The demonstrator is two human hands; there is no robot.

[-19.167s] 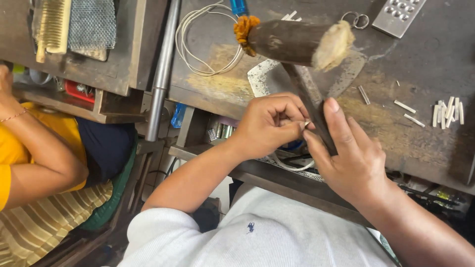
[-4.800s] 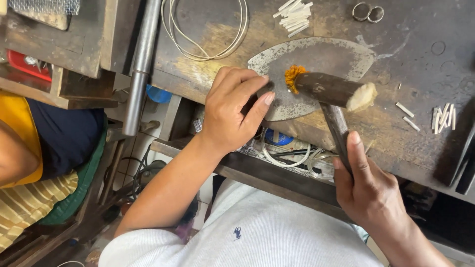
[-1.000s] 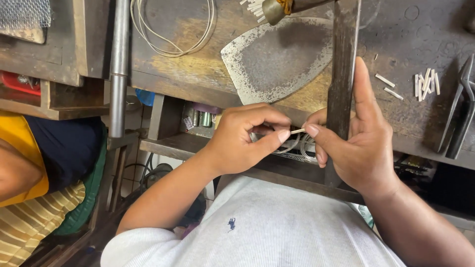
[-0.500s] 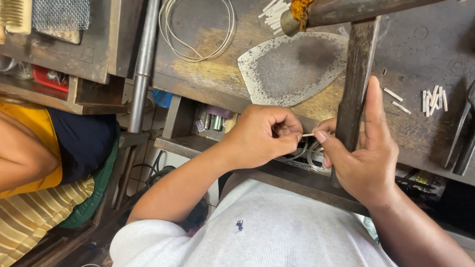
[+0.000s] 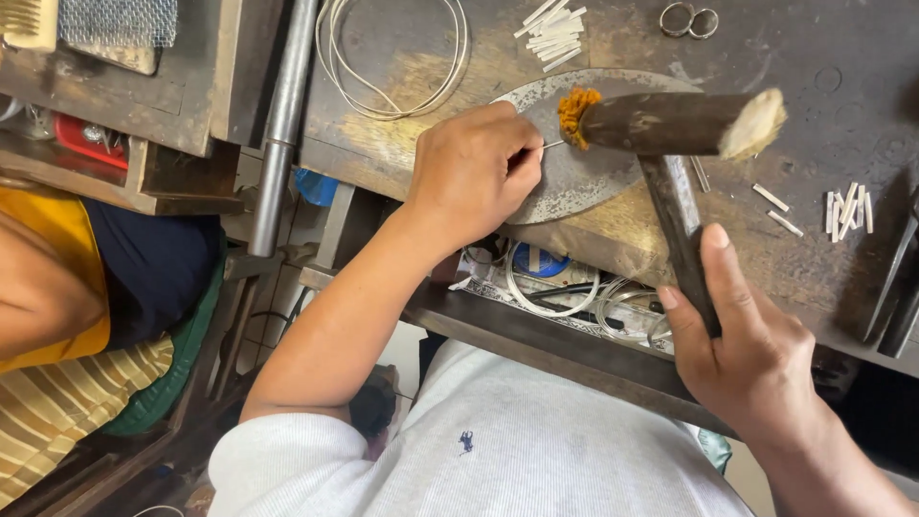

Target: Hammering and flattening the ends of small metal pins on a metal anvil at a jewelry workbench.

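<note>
Thin metal strip [image 5: 549, 146] pokes out from the left hand's fingertips, lying on the worn metal plate [image 5: 584, 187], its far tip just under the frayed orange end of the mallet head [image 5: 670, 123]. Far left of that hand: another person's arm in a yellow sleeve [image 5: 53, 287], not part of this work. Between that person and the left hand, a steel pipe [image 5: 280, 124] runs up the bench edge; a coil of white wire [image 5: 394, 57] lies just above and left of the hand. Left hand [image 5: 474, 177] is pinched closed on the strip, knuckles over the plate's left rim. A pile of short white sticks [image 5: 553, 33] sits above the hand, well apart. Right of the strip, the mallet head lies sideways over the plate, touching or barely above it, can't tell. Its dark handle [image 5: 680, 239] runs down into the right hand [image 5: 756, 354], which grips it tight, thumb laid along the shaft. Two metal rings [image 5: 689, 21] above, more white sticks [image 5: 842, 211] to the right of the handle, on the bench [image 5: 823, 86].
</note>
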